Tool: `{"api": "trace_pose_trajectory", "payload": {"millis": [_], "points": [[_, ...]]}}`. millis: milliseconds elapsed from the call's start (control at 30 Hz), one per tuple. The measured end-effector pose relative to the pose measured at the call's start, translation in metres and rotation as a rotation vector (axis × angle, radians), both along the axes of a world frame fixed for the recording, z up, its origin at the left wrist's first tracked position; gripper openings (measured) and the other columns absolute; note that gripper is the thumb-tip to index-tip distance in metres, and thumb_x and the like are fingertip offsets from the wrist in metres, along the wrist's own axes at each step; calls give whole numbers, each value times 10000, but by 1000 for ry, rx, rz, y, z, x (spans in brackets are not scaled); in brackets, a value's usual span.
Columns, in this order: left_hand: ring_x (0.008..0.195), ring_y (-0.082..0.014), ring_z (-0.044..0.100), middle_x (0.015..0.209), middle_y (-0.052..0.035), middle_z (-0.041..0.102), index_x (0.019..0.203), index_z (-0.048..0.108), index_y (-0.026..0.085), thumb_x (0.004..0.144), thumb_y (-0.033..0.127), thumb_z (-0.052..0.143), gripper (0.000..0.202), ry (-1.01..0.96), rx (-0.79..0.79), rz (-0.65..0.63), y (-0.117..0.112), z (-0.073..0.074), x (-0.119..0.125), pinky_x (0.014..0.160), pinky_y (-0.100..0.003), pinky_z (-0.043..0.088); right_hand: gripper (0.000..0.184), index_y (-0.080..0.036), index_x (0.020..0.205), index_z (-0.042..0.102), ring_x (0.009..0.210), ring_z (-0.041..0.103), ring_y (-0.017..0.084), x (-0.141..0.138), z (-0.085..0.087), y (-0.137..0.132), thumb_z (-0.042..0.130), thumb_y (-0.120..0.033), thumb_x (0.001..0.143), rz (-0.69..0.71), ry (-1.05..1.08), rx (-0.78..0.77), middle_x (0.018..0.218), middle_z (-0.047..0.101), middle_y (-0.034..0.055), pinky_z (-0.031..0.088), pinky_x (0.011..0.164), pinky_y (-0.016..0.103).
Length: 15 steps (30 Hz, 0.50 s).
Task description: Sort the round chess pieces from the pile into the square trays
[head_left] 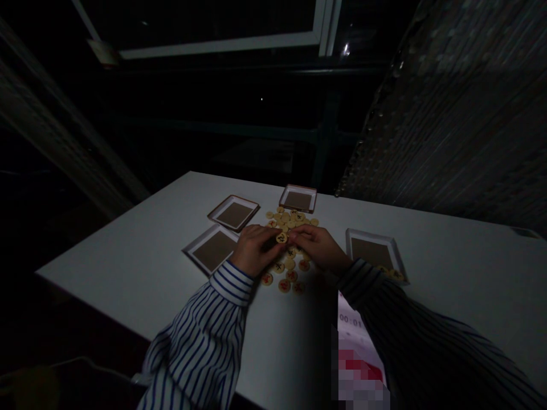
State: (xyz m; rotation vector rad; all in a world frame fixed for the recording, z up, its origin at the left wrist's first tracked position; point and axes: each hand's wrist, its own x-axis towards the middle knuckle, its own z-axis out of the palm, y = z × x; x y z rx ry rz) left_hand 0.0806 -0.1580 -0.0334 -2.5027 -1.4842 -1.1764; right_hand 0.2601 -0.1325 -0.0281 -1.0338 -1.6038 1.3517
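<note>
A round, pale wooden xiangqi piece (281, 238) with a dark character is held between the thumb and fingers of my left hand (255, 249). My right hand (318, 246) is close at the right edge of that piece, its thumb and fingertips pinched together; whatever is between them is hidden. Beneath and around both hands lies a loose pile of xiangqi pieces (291, 275), some with red characters and some with dark ones. More pieces (285, 217) spread out beyond my fingers, several of them showing no readable mark.
Shallow open boxes stand on the white table (141, 245): one at the back (298, 199), two on the left (234, 213) (213, 249), and one on the right (371, 250) with several pieces at its near edge. A lit phone (350, 319) lies by my right forearm.
</note>
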Motion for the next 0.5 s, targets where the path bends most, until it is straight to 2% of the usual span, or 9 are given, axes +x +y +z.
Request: {"api": "trace_pose_trajectory", "payload": {"millis": [133, 267, 500], "points": [[883, -208, 588, 935, -65, 669, 958, 633, 191, 758, 354, 569, 266, -19, -32, 96, 2, 2, -23, 826, -381, 443, 179, -156, 796, 615, 780, 630, 158, 1, 5, -2, 577, -315, 722, -50, -55, 11, 822, 687, 53, 489, 727, 299], [904, -208, 580, 953, -76, 643, 926, 639, 174, 728, 335, 584, 261, -18, -36, 129, 2, -2, -45, 839, -371, 457, 171, -153, 777, 625, 790, 618, 157, 4, 7, 0, 576, -307, 721, -85, -122, 46, 819, 678, 48, 479, 738, 296], [936, -232, 565, 986, -87, 620, 890, 671, 179, 686, 352, 598, 277, 105, -151, 124, -5, -10, -60, 854, -394, 458, 184, -154, 768, 631, 749, 605, 149, 5, 5, 2, 573, -321, 720, -92, -168, 89, 783, 668, 34, 476, 705, 287]]}}
